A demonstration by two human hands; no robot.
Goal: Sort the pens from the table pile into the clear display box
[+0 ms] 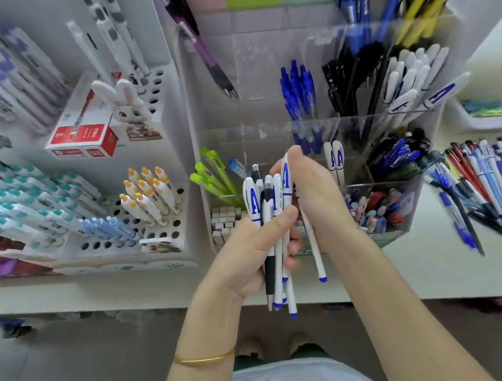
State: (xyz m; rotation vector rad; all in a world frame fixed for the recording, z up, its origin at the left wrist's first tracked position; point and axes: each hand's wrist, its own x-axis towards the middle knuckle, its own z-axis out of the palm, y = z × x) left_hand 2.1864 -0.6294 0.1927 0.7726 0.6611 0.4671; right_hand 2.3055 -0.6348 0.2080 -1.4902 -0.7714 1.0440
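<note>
White table (pixel 402 268) runs across the view; grey floor (pixel 77 372) lies below its near edge. On the table, left, stands a white rack (pixel 176 154) stocked with upright pens. Centre: the clear box (pixel 254 105), divided into compartments — blue, black, white, green and purple pens stand in separate ones, and small items fill the front right one. Right of the box, the pile (pixel 492 187) of mixed pens lies flat on the table.

Both hands are raised in front of the box, above the near table edge.

- Left hand (pixel 249 251): fingers and thumb curled round a bundle (pixel 274 249) of white pens and one black pen. Caps point up, past the thumb; the tips hang below the palm. The thumb presses across the front of the bundle.
- Right hand (pixel 317 196): fingers curled round a single pen (pixel 312 245), white with a blue tip. The barrel hangs below the palm, tilted, tip down — just beside the bundle. How the cap end sits under the fingertips cannot be told.

The two hands touch at the bundle's upper end. A gold bangle (pixel 204 360) circles the left forearm.
</note>
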